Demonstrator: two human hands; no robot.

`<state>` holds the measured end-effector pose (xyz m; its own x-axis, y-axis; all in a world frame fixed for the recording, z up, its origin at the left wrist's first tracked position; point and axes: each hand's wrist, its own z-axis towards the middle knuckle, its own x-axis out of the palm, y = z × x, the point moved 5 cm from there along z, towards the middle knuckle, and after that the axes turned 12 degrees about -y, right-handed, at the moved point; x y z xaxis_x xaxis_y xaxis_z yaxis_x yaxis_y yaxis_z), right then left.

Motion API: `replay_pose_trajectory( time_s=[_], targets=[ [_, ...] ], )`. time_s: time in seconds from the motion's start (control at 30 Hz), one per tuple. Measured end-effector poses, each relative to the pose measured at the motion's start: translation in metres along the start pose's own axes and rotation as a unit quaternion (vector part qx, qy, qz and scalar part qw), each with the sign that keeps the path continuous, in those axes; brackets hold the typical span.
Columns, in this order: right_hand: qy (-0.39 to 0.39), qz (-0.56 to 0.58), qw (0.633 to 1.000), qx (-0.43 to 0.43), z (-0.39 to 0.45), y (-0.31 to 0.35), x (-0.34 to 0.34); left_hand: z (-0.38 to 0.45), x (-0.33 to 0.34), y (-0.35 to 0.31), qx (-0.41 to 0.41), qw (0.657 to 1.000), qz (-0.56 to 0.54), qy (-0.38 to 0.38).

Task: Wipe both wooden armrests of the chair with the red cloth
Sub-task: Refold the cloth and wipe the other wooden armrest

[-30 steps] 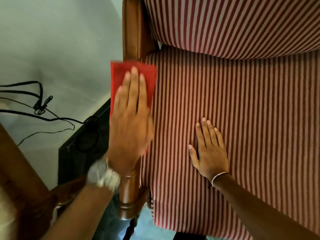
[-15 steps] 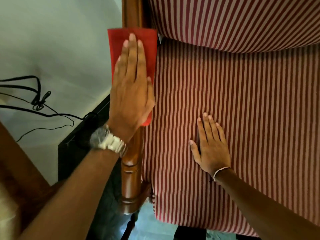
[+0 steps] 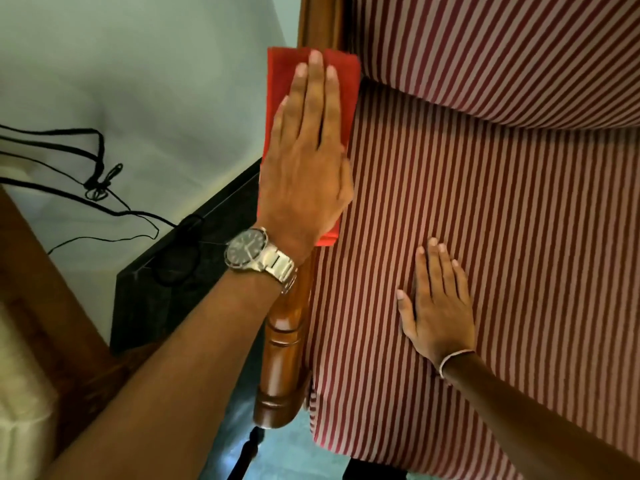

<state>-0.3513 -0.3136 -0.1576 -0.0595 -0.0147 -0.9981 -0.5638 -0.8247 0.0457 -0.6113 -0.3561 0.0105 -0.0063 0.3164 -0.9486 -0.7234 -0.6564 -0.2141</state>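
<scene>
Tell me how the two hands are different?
The left hand presses the red cloth on the wooden armrest; the right hand lies bare on the striped seat. The left wrist wears a watch, the right a thin band. Both are flat, palms down.

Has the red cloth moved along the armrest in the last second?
Yes. The red cloth under the left hand slid up the wooden armrest toward the striped backrest, exposing more of the armrest's front end.
</scene>
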Motion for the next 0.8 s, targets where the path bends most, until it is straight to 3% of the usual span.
replay_pose_trajectory(
  time_s=[0.23, 0.5, 0.73, 0.8],
  targets=[
    [0.006, 0.01, 1.0, 0.007, -0.001, -0.001, 0.0, -0.127, -0.022, 0.003, 0.006, 0.999, -0.012, 0.046],
    [0.006, 0.012, 1.0, 0.004, -0.001, -0.001, 0.002, 0.02, 0.004, 0.002, -0.012, 1.0, -0.006, 0.013],
    [0.008, 0.012, 1.0, 0.008, -0.001, -0.002, -0.001, -0.142, -0.023, 0.003, -0.009, 0.998, 0.007, 0.067],
    [0.008, 0.007, 1.0, 0.009, -0.001, -0.003, 0.001, -0.148, -0.022, 0.005, 0.009, 0.997, 0.024, 0.068]
  ],
)
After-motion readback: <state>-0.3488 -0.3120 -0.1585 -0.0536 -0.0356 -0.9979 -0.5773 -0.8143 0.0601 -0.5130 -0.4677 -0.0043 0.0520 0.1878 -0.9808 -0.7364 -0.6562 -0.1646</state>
